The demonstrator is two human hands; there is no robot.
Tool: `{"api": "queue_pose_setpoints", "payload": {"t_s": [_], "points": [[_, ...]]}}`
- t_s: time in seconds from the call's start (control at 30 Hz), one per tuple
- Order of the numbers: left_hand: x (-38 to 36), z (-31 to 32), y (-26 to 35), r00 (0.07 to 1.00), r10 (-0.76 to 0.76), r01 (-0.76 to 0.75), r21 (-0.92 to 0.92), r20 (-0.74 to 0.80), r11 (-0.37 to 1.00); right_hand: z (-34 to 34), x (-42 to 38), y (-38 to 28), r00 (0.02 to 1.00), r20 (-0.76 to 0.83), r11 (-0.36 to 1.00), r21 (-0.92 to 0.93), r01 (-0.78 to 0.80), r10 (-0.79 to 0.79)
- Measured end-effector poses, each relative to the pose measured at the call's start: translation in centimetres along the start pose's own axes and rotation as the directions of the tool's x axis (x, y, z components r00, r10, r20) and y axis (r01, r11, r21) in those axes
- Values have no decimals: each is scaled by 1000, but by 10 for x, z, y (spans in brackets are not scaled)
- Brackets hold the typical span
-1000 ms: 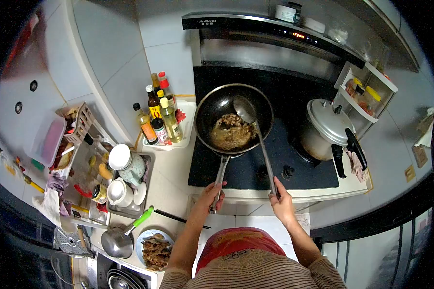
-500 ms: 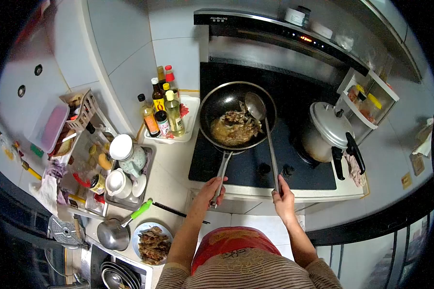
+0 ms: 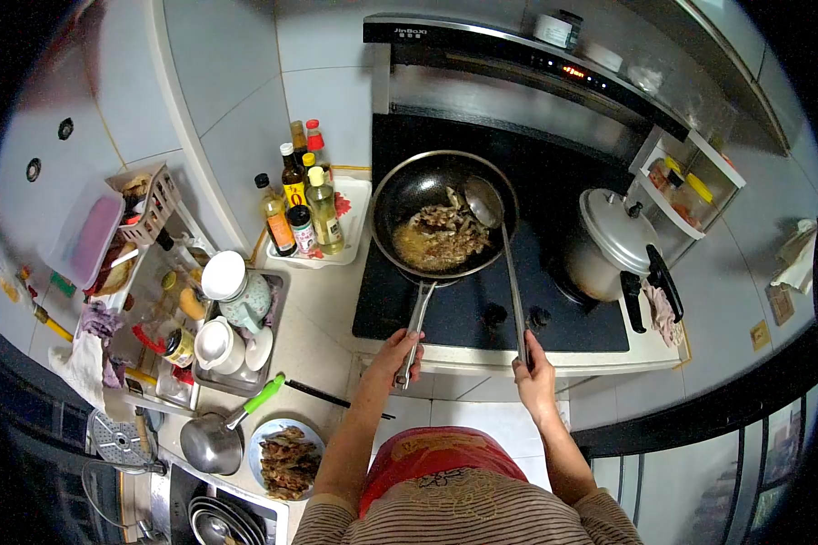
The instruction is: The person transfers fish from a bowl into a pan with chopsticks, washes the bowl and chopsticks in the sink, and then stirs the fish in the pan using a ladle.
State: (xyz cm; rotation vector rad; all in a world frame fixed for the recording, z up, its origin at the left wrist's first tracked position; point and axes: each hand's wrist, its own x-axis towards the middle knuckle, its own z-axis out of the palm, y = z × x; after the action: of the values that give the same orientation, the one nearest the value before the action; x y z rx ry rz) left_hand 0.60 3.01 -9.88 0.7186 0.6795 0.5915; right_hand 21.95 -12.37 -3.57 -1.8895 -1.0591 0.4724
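My left hand (image 3: pixel 397 357) is closed around the metal handle of a dark wok (image 3: pixel 400 195) on the black stovetop. Browned pieces of food (image 3: pixel 445 234) lie in yellowish liquid at the wok's bottom. In my right hand (image 3: pixel 535 371) is the long handle of a metal ladle (image 3: pixel 513 286). The ladle's bowl rests inside the wok at its right side, beside the food. What exactly the food is, I cannot make out.
A pressure cooker (image 3: pixel 613 241) stands on the stove's right side. Sauce bottles (image 3: pixel 323 213) fill a white tray left of the wok. A plate of browned food (image 3: pixel 286 460) and a small saucepan with a green handle (image 3: pixel 212 443) sit on the left counter, near the sink.
Both hands keep their grips. The ladle's bowl has shifted very slightly within the wok, and the whole view has moved a little.
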Motion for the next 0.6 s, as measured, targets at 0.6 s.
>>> {"api": "queue_pose_setpoints", "payload": {"t_s": [0.6], "points": [[8, -16, 4, 998, -57, 57, 79, -3, 995, 9, 7, 7, 996, -68, 997, -59, 50, -54]]}}
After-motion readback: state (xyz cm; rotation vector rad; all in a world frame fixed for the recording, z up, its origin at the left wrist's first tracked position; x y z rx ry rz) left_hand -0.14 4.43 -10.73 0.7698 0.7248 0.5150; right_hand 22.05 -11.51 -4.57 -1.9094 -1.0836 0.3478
